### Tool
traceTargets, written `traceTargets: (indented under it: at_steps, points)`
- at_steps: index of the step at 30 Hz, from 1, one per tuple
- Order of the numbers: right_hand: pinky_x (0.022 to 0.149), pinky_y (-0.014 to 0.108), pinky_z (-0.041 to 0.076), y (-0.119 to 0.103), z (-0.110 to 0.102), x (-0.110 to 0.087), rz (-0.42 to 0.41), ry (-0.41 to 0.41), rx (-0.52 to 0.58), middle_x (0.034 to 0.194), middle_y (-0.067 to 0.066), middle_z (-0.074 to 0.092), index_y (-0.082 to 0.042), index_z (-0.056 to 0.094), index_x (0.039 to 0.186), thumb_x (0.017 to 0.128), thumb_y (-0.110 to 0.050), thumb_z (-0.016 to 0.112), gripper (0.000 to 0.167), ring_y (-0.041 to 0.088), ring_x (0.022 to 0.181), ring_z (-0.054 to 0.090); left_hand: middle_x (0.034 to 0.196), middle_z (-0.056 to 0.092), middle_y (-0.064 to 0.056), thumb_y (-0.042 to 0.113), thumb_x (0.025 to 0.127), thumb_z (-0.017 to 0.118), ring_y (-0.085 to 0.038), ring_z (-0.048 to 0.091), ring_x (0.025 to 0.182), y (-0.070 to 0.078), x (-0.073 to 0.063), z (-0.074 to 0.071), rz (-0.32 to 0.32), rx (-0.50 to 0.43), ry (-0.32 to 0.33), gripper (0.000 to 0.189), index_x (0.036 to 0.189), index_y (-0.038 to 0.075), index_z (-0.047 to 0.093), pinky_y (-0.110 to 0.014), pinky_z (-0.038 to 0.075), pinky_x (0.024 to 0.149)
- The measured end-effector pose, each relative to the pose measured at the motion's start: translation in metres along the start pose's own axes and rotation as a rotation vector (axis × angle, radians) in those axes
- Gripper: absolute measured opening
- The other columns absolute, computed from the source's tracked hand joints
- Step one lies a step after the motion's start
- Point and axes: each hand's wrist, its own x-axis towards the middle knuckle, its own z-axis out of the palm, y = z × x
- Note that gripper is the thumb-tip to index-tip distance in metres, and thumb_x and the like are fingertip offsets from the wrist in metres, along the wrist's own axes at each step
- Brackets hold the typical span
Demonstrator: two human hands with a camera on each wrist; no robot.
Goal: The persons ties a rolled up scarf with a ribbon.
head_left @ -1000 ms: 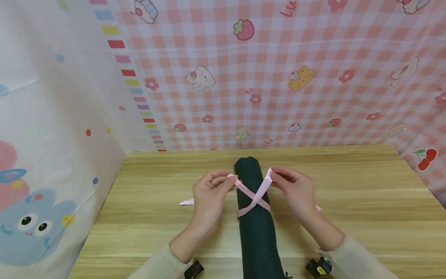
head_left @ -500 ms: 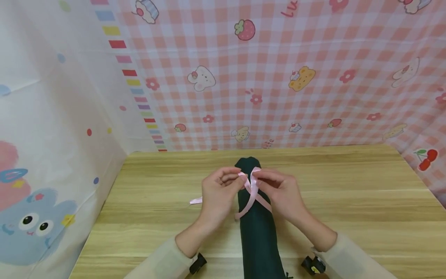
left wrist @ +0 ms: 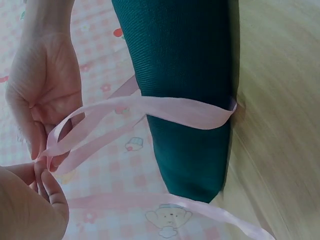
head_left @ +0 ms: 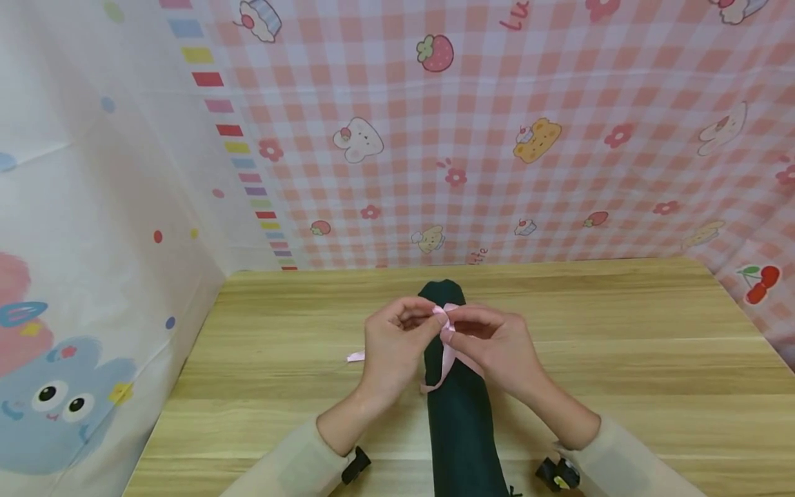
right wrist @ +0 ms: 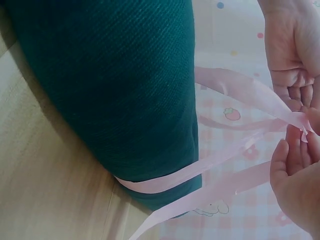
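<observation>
A long dark green fabric roll [head_left: 459, 428] lies lengthwise on the table, a pink ribbon [head_left: 446, 362] looped around it near its far end. Above the roll, the fingertips of my left hand [head_left: 394, 345] and right hand [head_left: 499, 345] meet, each pinching the ribbon. In the left wrist view the ribbon [left wrist: 185, 111] rises off the green fabric [left wrist: 190, 55] in bands that come together at the fingers. The right wrist view has the ribbon strands [right wrist: 160, 182] gathered between both hands, one loose tail hanging down. Fingers partly hide the crossing point.
The wood-grain table [head_left: 279, 414] extends on both sides of the roll. Behind it hangs a pink checked cloth [head_left: 397, 90] with cartoon prints, and a white printed cloth [head_left: 112, 207] hangs at the left. Black wrist devices [head_left: 557, 473] sit under the sleeves.
Both hands have moved inward from either side of the roll until their fingertips meet. The open ribbon cross has drawn together into a narrow bunch between them.
</observation>
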Motion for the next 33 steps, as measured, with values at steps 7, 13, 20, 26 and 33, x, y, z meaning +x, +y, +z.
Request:
traceTargets:
  at_steps: [7,13,20,26,33]
  points:
    - [0.076,0.027,0.061,-0.0004,0.002,0.0007,0.045,0.028,-0.009,0.102,0.01,0.079,-0.002,0.081,0.107,0.087,-0.007,0.085,0.02,0.02,0.086,0.073,0.09,0.076,-0.01,0.002,0.089,0.082,-0.02,0.072,0.08,-0.0003,0.0005,-0.0005,0.031,-0.019,-0.031,0.009,0.096,0.001,0.077,-0.029,0.062,0.072]
    - [0.073,0.026,0.061,0.0005,0.0032,0.0013,0.047,0.051,0.021,0.096,0.013,0.078,0.001,0.08,0.101,0.091,-0.006,0.082,0.013,0.017,0.082,0.074,0.092,0.075,-0.01,0.006,0.093,0.079,-0.02,0.071,0.08,-0.0022,-0.002,-0.0015,0.03,0.001,-0.019,0.008,0.099,0.002,0.076,-0.027,0.061,0.073]
    - [0.075,0.027,0.062,0.0017,0.0014,0.0018,0.036,0.044,0.042,0.096,0.013,0.078,0.002,0.078,0.1,0.094,-0.005,0.078,0.009,0.017,0.085,0.075,0.095,0.073,-0.009,0.003,0.095,0.076,-0.019,0.069,0.081,-0.0039,-0.0061,-0.0025,0.009,0.035,-0.022,0.006,0.1,0.0,0.073,-0.025,0.06,0.076]
    - [0.079,0.029,0.062,0.0014,0.0,0.002,0.06,0.034,0.06,0.095,0.014,0.078,0.004,0.073,0.101,0.097,-0.003,0.074,0.009,0.017,0.086,0.074,0.099,0.076,-0.007,0.003,0.096,0.074,-0.017,0.071,0.087,-0.004,-0.0046,-0.0032,-0.007,0.068,-0.052,0.008,0.103,0.002,0.075,-0.027,0.06,0.08]
    - [0.076,0.026,0.06,0.0018,-0.0009,0.0018,0.063,0.033,0.051,0.089,0.012,0.077,0.005,0.07,0.104,0.098,-0.004,0.073,0.011,0.018,0.078,0.069,0.102,0.077,-0.003,0.006,0.093,0.078,-0.018,0.069,0.089,-0.0047,-0.0048,-0.0041,0.031,0.151,-0.139,0.021,0.115,0.006,0.079,-0.031,0.06,0.082]
